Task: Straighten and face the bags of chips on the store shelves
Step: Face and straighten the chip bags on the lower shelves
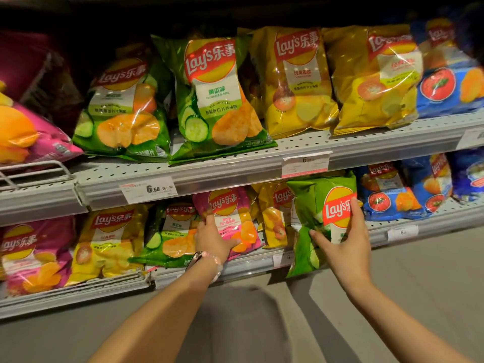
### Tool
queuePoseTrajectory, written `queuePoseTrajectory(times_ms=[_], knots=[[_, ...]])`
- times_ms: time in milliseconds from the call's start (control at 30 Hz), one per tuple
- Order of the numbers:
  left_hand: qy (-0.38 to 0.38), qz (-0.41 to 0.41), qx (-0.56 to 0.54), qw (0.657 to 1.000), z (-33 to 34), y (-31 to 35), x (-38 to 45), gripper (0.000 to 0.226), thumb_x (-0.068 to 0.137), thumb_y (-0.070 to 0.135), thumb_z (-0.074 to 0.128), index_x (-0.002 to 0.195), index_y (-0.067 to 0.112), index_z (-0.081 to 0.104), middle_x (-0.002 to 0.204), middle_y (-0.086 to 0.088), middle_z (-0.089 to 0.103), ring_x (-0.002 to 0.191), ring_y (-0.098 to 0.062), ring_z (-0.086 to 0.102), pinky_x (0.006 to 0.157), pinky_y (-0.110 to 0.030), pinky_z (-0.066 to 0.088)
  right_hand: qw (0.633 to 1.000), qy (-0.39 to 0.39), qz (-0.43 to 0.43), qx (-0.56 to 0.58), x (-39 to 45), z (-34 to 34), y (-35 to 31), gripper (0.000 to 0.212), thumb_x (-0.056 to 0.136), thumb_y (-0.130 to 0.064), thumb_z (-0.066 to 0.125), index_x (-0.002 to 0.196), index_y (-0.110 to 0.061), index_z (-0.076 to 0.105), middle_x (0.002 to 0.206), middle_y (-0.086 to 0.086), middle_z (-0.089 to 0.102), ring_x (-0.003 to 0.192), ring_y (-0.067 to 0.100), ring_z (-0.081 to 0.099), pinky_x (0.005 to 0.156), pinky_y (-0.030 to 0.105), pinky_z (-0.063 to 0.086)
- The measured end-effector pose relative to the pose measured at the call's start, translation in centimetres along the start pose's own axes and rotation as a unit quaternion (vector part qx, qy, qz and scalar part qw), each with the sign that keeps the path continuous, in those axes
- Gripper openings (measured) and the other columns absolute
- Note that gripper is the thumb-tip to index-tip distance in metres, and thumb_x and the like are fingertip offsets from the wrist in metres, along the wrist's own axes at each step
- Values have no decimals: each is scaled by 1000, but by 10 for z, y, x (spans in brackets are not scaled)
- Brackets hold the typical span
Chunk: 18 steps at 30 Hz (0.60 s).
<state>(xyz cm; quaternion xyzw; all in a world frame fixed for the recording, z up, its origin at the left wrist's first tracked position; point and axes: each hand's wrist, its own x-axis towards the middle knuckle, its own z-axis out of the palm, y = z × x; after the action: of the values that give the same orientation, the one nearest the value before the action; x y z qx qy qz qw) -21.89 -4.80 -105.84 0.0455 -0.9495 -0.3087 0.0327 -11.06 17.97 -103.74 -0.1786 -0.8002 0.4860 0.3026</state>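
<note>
Green crumpled chip bag (318,205) gripped by right hand (345,247) fingers, left hand (212,238) fingers gripping pink bag (230,218)

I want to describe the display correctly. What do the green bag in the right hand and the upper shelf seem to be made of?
Green bag: apparently thin glossy plastic or foil film; it creases sharply and shows bright glare where the right hand holds it.

Upper shelf: probably painted metal, light grey and matte, with rows of small punched holes; the material itself is not certain.
</note>
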Motion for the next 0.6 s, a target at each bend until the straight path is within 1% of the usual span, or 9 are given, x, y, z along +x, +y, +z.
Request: queuePoseTrajectory(times_ms=[100, 200, 233, 300, 367, 433, 500, 533, 600], knots=[[17, 27, -63, 998, -9, -3, -3, 80, 63, 28, 88, 127, 9, 45, 118, -13, 57, 110, -31, 53, 89, -38, 46, 1000, -10, -8, -2, -2, 2, -5, 100, 70, -19, 83, 149, -25, 23, 136, 6, 45, 124, 21, 44, 93, 33, 41], [19, 68, -145, 987, -27, -10, -15, 78, 61, 20, 89, 124, 11, 45, 113, -7, 62, 104, -24, 58, 84, -36, 51, 1000, -16, -13, -8, -5, 5, -12, 100, 69, -20, 84, 149, -25, 23, 134, 6, 47, 122, 21, 44, 92, 30, 39], [18, 81, -172, 982, -34, -14, -20, 81, 60, 18, 89, 127, 14, 43, 112, -3, 62, 104, -20, 59, 81, -29, 51, 1000, -18, -12, -10, -6, 6, -15, 100, 69, -21, 84, 149, -25, 24, 134, 6, 47, 122, 21, 45, 92, 31, 40], [21, 106, -214, 971, -50, -22, -33, 87, 60, 16, 89, 131, 21, 39, 110, 9, 59, 101, -6, 57, 75, -9, 45, 1000, -24, -10, -12, -10, 11, -22, 100, 68, -22, 85, 148, -25, 24, 132, 6, 48, 122, 23, 46, 94, 36, 43], [27, 122, -241, 962, -66, -32, -44, 92, 60, 17, 89, 134, 30, 36, 112, 17, 56, 100, 5, 54, 74, -2, 41, 999, -32, -13, -20, -13, 19, -30, 100, 67, -24, 85, 147, -25, 25, 130, 7, 49, 121, 24, 47, 97, 41, 45], [30, 131, -259, 957, -81, -42, -52, 98, 60, 17, 89, 138, 35, 33, 119, 18, 54, 106, 6, 53, 81, -5, 40, 999, -37, -18, -36, -17, 30, -38, 101, 66, -28, 85, 147, -26, 25, 130, 7, 49, 120, 25, 46, 97, 42, 45], [42, 150, -258, 954, -96, -54, -58, 99, 59, 16, 89, 129, 54, 31, 117, 28, 51, 106, 15, 50, 80, -4, 40, 998, -41, -21, -48, -22, 42, -47, 101, 64, -31, 86, 146, -25, 27, 133, 7, 48, 122, 26, 46, 97, 42, 44], [49, 157, -252, 954, -103, -60, -60, 99, 58, 16, 89, 124, 60, 29, 116, 33, 48, 105, 19, 48, 80, -4, 40, 997, -44, -21, -55, -24, 49, -51, 102, 63, -33, 86, 146, -24, 28, 134, 7, 47, 122, 27, 46, 98, 43, 45], [59, 159, -241, 955, -115, -73, -63, 101, 58, 16, 90, 124, 59, 28, 118, 32, 47, 108, 16, 47, 85, -8, 39, 996, -50, -20, -74, -30, 64, -58, 102, 62, -37, 86, 145, -24, 28, 132, 7, 48, 120, 28, 47, 96, 42, 45]])
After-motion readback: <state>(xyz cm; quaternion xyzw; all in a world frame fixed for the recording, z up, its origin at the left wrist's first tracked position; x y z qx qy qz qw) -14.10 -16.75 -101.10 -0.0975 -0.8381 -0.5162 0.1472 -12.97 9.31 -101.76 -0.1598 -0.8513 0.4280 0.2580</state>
